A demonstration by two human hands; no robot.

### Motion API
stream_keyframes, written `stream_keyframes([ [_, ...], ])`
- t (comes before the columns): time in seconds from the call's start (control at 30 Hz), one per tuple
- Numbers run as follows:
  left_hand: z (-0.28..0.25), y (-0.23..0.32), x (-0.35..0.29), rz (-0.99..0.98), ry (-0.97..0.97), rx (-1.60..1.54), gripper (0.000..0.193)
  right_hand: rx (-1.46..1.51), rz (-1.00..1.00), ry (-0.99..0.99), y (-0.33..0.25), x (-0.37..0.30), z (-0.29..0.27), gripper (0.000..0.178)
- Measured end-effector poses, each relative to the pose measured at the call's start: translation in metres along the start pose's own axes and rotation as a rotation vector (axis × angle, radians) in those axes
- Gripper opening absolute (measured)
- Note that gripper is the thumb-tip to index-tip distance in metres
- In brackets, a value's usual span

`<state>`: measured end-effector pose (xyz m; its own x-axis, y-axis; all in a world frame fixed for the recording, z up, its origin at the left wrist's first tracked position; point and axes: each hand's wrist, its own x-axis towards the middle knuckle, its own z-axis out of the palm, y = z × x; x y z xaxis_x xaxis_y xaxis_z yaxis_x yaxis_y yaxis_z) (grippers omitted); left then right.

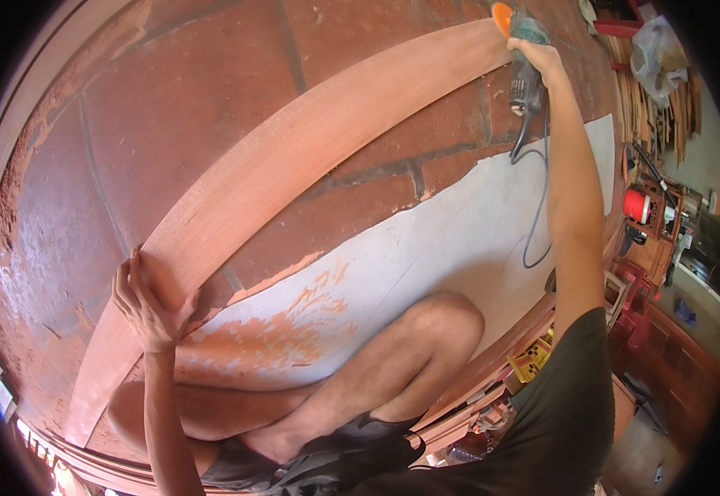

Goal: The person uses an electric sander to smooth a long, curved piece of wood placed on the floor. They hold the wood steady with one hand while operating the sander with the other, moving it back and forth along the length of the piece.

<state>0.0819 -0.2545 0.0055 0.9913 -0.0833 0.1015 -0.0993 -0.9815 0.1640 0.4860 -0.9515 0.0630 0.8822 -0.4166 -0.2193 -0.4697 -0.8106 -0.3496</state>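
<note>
A long wooden board [294, 124] runs from the lower left to the upper right across the tiled floor. My left hand [152, 307] lies on it near its lower left part, fingers stretched out over the surface and thumb apart. At the far upper right end, my right hand [539, 58] is wrapped round a teal and black angle grinder [528, 78]. Its orange disc [503, 18] is tilted beside the board's end; whether it touches the wood I cannot tell. A grey power cord [533, 211] trails from the tool's rear toward me.
A white sheet [426, 240] with reddish wood dust [294, 310] lies between the board and my bent legs [401, 355]. To the right stand wood strips [653, 107], a clear plastic bag [659, 58] and a red container [636, 206]. A yellow item [530, 360] lies beside my right arm.
</note>
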Motion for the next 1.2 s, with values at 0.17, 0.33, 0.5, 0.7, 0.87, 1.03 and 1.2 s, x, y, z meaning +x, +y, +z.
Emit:
stream_keyframes([
  [0.17, 0.001, 0.0, -0.001, -0.016, 0.026, -0.019, 0.107, -0.041, 0.03, -0.022, 0.014, -0.022, -0.014, 0.055],
  [0.33, -0.001, 0.001, 0.001, 0.024, 0.033, -0.013, 0.107, -0.03, 0.093, 0.025, 0.027, -0.028, -0.02, 0.058],
  [0.5, 0.0, 0.0, 0.001, 0.038, 0.034, -0.02, 0.107, -0.195, -0.084, 0.037, -0.005, -0.087, -0.006, 0.063],
  [0.7, 0.002, 0.005, 0.003, 0.043, 0.045, -0.026, 0.104, -0.187, -0.207, -0.01, -0.038, -0.193, 0.031, 0.061],
  [0.87, -0.004, 0.008, 0.007, 0.152, 0.082, 0.032, 0.097, -0.161, -0.194, -0.074, -0.061, -0.242, 0.042, 0.066],
  [1.03, 0.022, -0.02, -0.034, -0.15, -0.082, -0.176, 0.109, -0.122, -0.072, -0.174, -0.019, -0.167, 0.029, 0.068],
  [1.2, -0.01, 0.003, -0.001, -0.075, -0.132, -0.095, 0.121, -0.115, -0.259, -0.214, 0.053, -0.103, 0.058, 0.058],
])
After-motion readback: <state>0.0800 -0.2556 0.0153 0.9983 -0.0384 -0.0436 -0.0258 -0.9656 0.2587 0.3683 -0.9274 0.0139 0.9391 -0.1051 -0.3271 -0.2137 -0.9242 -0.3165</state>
